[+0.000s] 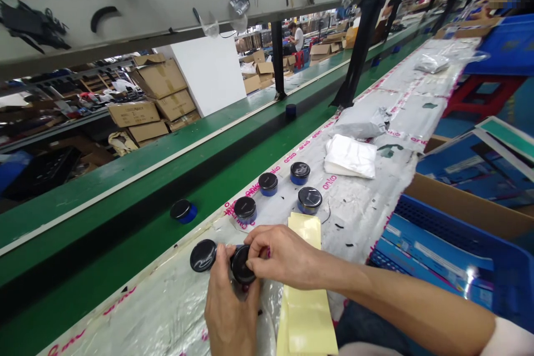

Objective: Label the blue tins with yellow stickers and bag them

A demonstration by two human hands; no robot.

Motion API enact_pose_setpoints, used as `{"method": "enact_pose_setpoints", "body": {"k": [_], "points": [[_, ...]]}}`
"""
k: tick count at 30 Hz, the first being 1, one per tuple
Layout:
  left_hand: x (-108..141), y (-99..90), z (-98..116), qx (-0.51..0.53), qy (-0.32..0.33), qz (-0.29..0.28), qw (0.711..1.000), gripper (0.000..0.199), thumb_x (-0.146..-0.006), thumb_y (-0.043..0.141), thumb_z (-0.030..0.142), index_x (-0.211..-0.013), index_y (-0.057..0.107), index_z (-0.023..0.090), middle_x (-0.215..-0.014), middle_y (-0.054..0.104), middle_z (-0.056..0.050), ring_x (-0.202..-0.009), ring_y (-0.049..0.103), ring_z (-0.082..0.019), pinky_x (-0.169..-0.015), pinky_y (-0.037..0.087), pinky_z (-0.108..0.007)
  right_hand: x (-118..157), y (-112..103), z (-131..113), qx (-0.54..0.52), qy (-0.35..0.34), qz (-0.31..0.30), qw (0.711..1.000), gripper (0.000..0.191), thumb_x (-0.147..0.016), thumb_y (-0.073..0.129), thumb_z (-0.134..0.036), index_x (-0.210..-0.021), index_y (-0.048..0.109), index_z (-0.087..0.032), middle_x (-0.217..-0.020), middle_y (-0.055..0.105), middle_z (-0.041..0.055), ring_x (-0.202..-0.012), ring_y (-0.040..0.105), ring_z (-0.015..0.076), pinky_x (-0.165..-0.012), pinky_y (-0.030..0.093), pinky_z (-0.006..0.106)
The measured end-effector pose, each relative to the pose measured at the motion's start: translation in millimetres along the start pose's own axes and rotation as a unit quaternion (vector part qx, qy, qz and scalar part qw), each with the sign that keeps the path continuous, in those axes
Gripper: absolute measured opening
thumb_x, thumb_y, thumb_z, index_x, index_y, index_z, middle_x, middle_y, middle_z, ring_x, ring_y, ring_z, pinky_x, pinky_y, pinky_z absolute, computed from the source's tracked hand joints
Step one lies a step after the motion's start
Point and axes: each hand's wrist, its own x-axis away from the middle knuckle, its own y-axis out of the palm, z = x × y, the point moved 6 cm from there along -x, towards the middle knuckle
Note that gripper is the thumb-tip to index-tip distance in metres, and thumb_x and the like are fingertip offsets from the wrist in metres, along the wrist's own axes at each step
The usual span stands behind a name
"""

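My left hand (pixel 232 303) is wrapped round a round black-topped piece (pixel 242 265) from below and the left. Over the top of that piece, my right hand (pixel 277 253) pinches with thumb and forefinger at its right edge. Just left of my left fingers lies another black disc (pixel 203 255). Beyond my hands several round black-lidded pieces with blue sides stand on the plastic cover, one of them a black-lidded piece (pixel 309 200). Under my right wrist runs a strip of yellow paper (pixel 306 311).
A green conveyor (pixel 267 147) runs along the left, carrying a black-and-blue piece (pixel 183 211). White cloths (pixel 350 156) lie farther up the covered table (pixel 167 300). A blue basket (pixel 513 283) stands at the right. A metal beam (pixel 167 3) crosses above. Someone sits far back.
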Motion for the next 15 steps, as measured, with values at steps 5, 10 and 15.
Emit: {"method": "enact_pose_setpoints", "body": {"k": [5, 10, 15], "points": [[-0.6, 0.1, -0.4, 0.023, -0.055, -0.014, 0.998, 0.088, -0.084, 0.069, 0.053, -0.158, 0.027, 0.03, -0.135, 0.065, -0.012, -0.123, 0.063, -0.034, -0.096, 0.055, -0.049, -0.5, 1.7, 10.8, -0.03, 0.068, 0.005, 0.997, 0.012, -0.073, 0.078, -0.024, -0.071, 0.068, -0.018, -0.084, 0.069, -0.0011, -0.065, 0.057, 0.0099, -0.054, 0.037, 0.02], [-4.1, -3.6, 11.2, 0.069, -0.111, -0.022, 0.991, 0.085, -0.083, 0.069, 0.055, -0.155, 0.031, 0.03, -0.135, 0.063, -0.009, -0.126, 0.06, -0.032, -0.103, 0.049, -0.05, 1.1, 1.0, 26.9, -0.092, 0.149, 0.019, 0.984, 0.021, -0.076, 0.073, -0.024, -0.094, 0.063, -0.019, -0.072, 0.064, -0.0027, -0.058, 0.057, 0.0113, -0.051, 0.039, 0.021], [-9.6, -7.0, 20.2, 0.126, -0.151, -0.017, 0.98, 0.091, -0.081, 0.072, 0.048, -0.157, 0.025, 0.032, -0.134, 0.063, -0.008, -0.124, 0.06, -0.031, -0.105, 0.045, -0.051, 4.6, 0.1, 15.5, -0.046, 0.074, 0.0, 0.996, 0.046, -0.088, 0.068, -0.041, -0.129, 0.062, -0.022, -0.122, 0.069, 0.0085, -0.09, 0.068, 0.0205, -0.075, 0.052, 0.031]]}}
